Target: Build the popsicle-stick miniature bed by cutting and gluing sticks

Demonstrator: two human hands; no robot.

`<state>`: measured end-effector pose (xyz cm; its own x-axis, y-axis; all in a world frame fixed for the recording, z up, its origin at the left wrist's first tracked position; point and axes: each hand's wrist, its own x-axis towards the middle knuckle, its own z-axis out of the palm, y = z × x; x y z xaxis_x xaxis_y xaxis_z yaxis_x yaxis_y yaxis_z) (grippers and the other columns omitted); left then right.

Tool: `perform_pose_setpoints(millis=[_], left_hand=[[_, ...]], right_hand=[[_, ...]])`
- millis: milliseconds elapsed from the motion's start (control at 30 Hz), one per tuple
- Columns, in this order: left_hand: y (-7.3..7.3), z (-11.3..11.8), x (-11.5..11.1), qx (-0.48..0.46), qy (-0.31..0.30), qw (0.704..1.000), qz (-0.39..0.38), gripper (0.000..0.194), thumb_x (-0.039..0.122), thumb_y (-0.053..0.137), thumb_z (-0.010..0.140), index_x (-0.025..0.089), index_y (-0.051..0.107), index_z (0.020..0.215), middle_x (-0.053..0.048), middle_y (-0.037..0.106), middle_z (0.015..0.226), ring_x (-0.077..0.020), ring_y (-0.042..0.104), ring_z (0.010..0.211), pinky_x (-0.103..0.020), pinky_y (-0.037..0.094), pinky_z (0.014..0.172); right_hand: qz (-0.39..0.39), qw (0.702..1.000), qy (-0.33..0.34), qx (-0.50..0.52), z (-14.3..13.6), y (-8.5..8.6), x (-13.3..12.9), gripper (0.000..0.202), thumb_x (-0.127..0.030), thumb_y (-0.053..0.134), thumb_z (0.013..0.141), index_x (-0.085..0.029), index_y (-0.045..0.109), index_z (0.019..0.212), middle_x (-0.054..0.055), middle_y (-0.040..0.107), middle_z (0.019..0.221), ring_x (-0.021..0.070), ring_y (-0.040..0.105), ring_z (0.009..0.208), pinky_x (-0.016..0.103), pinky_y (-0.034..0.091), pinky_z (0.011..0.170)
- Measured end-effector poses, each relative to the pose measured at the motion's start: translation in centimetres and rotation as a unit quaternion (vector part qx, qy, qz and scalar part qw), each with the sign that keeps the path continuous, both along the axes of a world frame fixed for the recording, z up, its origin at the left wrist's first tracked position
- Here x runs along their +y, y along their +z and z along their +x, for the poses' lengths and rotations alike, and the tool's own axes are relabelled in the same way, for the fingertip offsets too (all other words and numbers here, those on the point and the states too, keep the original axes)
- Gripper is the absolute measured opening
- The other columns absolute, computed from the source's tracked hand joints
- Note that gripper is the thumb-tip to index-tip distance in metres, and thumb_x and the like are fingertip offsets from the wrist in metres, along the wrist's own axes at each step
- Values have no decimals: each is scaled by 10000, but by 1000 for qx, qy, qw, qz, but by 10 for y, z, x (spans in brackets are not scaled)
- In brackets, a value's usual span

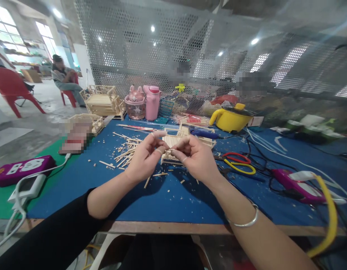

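Observation:
My left hand (147, 155) and my right hand (197, 155) meet over the middle of the table, thumbs and fingers pinched, fingertips almost touching. Whatever is between them is too small to make out. Just behind and below the fingertips stands a small model made of pale wooden sticks (169, 140), partly hidden by both hands. A heap of loose wooden sticks (125, 152) lies left of my left hand. Beyond my right hand, a blue-handled hot glue gun (204, 134) rests by the model. Scissors with red and yellow handles (241, 164) lie to the right.
Larger stick models (101, 101) stand at the back left. A pink bottle (153, 103) and yellow pot (231, 119) stand before a perforated metal screen (151, 48). Cables (263, 150) and a purple power strip (299, 187) lie right; another purple strip (24, 170) lies left. A person (65, 78) sits far left.

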<state>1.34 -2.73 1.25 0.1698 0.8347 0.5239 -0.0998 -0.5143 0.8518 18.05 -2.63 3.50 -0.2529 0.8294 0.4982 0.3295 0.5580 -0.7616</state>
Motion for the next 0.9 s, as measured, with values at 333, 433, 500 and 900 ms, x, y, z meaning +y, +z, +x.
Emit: perform_pose_setpoints(millis=[333, 433, 500, 900], left_hand=[[2, 7, -3, -8, 17, 1000, -2, 322, 218, 606, 812, 189, 491, 1112, 20, 558, 736, -105, 538, 690, -241, 428, 651], [4, 5, -2, -24, 21, 999, -23, 324, 213, 595, 811, 190, 482, 1114, 29, 565, 710, -94, 526, 637, -227, 406, 600], [4, 4, -2, -12, 29, 999, -21, 332, 214, 594, 810, 191, 481, 1122, 31, 564, 703, -91, 519, 620, -224, 399, 589], [3, 1, -2, 63, 73, 994, 41, 359, 218, 558, 838, 184, 483, 1188, 14, 551, 759, -104, 531, 698, -234, 440, 645]], right_hand=[[47, 999, -6, -18, -3, -7, -10, 181, -233, 655, 782, -209, 551, 928, 1, 687, 806, 126, 666, 718, 273, 551, 706], [102, 991, -44, -76, -1, -7, -12, 179, -255, 635, 805, -210, 609, 975, 10, 688, 803, 129, 644, 696, 266, 536, 655], [149, 980, -67, -118, 1, -7, -13, 116, -270, 602, 834, -211, 653, 920, 16, 688, 792, 135, 630, 699, 265, 514, 636], [245, 935, -128, -223, 0, -11, -15, 165, -244, 541, 852, -188, 666, 760, 40, 699, 757, 180, 613, 770, 314, 432, 759]])
